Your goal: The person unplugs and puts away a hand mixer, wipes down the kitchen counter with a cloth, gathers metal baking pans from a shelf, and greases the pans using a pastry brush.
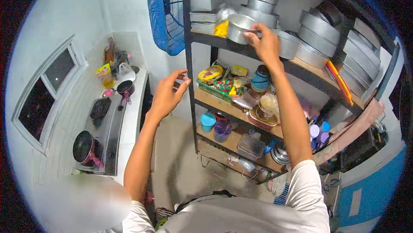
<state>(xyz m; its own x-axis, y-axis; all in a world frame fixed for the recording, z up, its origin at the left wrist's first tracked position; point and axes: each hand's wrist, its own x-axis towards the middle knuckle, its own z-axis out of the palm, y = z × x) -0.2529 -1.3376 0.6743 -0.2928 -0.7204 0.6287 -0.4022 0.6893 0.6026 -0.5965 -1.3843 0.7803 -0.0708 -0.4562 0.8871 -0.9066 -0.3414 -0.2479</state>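
My right hand (266, 45) is raised to the upper shelf, with thumb and fingers closed on the rim of a small round metal cake pan (238, 29). The pan is tilted, its hollow side partly facing me, at the shelf's front edge. Beside it sit a yellow packet (221, 29) and a clear crumpled plastic bag (224, 13). Another round pan (289, 45) stands just to the right of that hand. My left hand (168, 93) hovers left of the rack post, fingers bent and apart, holding nothing.
Stacked round pans (318, 32) and rectangular tins (207, 1) fill the top shelf. Below are a green basket (215, 90) of packets and lidded tubs (208, 122). A blue fan (165, 13) hangs by the rack. A stove (105, 125) with pans lines the left counter.
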